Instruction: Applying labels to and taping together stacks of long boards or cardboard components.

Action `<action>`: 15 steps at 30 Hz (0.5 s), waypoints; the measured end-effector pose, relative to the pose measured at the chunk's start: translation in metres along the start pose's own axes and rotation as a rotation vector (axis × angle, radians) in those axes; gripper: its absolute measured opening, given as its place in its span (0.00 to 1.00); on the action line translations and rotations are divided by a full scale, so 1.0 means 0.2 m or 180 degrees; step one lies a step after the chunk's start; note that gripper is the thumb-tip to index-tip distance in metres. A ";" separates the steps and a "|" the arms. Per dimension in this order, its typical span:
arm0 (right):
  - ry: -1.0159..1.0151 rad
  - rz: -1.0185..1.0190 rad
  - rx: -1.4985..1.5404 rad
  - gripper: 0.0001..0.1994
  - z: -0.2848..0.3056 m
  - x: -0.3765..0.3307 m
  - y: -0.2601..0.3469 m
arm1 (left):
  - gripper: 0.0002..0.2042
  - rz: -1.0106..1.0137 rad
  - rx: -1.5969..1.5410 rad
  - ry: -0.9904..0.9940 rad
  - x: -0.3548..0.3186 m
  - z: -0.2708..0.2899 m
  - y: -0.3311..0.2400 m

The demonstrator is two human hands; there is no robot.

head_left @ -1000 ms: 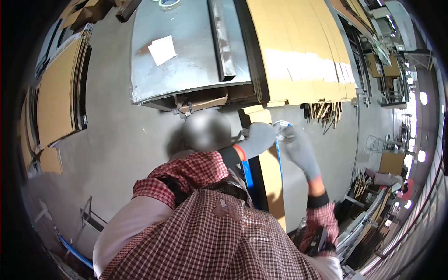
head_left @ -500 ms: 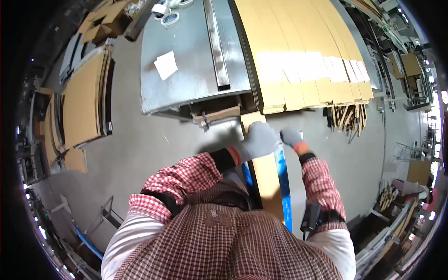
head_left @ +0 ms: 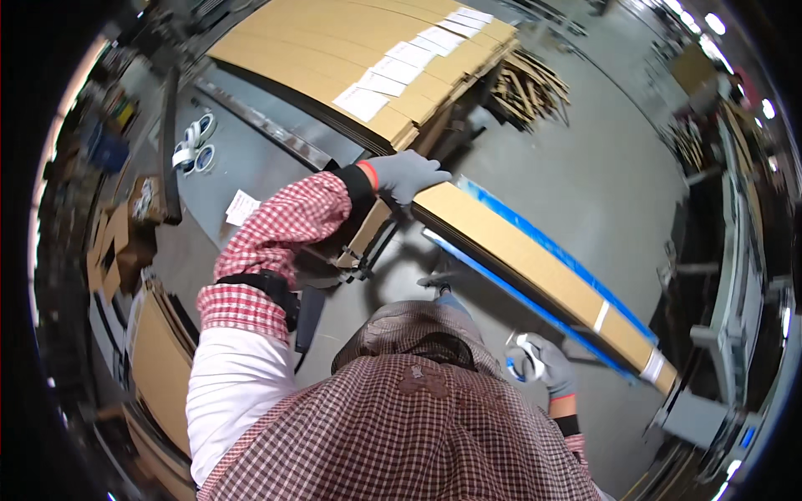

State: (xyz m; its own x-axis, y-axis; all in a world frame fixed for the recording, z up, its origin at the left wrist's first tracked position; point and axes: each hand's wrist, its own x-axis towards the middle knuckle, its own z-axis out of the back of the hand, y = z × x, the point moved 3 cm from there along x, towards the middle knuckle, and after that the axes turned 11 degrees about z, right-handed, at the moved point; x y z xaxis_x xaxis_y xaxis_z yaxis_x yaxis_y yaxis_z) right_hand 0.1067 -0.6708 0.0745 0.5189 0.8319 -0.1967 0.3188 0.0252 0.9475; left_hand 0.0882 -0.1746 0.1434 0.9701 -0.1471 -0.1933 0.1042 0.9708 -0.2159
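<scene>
Nearest, a checked apron [head_left: 401, 434] fills the lower middle. To its right, the person's right hand [head_left: 550, 367], in a grey glove, is curled around a roll of white tape [head_left: 535, 355] with some blue on it, held above the floor [head_left: 576, 154]. The two hands are well apart. Just beyond, a long pack [head_left: 535, 260] slants from upper left to lower right between two blue rails [head_left: 561, 244], cardboard on top and dark along its side. Two white bands [head_left: 601, 315] cross it toward its right end. The left hand [head_left: 403, 175], also gloved, is at the pack's left end with its fingers reaching toward the edge; whether they grip anything cannot be told.

Farther left, more tape rolls [head_left: 205, 158] and white paper [head_left: 241, 207] lie on a grey counter [head_left: 185, 196], with a metal bar [head_left: 267, 125] along it. Beyond the left hand sits a cardboard stack [head_left: 326, 54] bearing white sheets [head_left: 409, 55]; thin strips [head_left: 530, 88] are bunched at its right.
</scene>
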 end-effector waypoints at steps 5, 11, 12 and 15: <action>-0.1671 0.1012 0.2702 0.33 0.14 -0.21 -0.52 | 0.46 0.0247 -0.1359 0.1549 -0.44 -0.06 -0.46; -0.2513 0.1092 0.2523 0.32 0.21 -0.08 -0.23 | 0.46 0.0487 -0.3210 0.1715 -0.85 -0.33 -0.70; -0.2547 0.1283 0.2342 0.32 0.26 -0.03 -0.14 | 0.46 0.0546 -0.3240 0.1691 -0.90 -0.31 -0.74; -0.1397 0.1568 0.2602 0.22 0.24 0.00 0.24 | 0.50 0.0492 -0.3204 0.0742 -1.04 -0.26 -0.81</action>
State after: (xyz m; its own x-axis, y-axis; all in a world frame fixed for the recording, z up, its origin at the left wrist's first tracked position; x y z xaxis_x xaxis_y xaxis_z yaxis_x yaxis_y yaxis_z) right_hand 0.1607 -0.6966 0.1080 0.9266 0.3704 -0.0647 0.3480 -0.7794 0.5209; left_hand -0.1417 -0.3108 0.1693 0.8797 -0.1717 -0.4435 -0.3522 0.3914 -0.8502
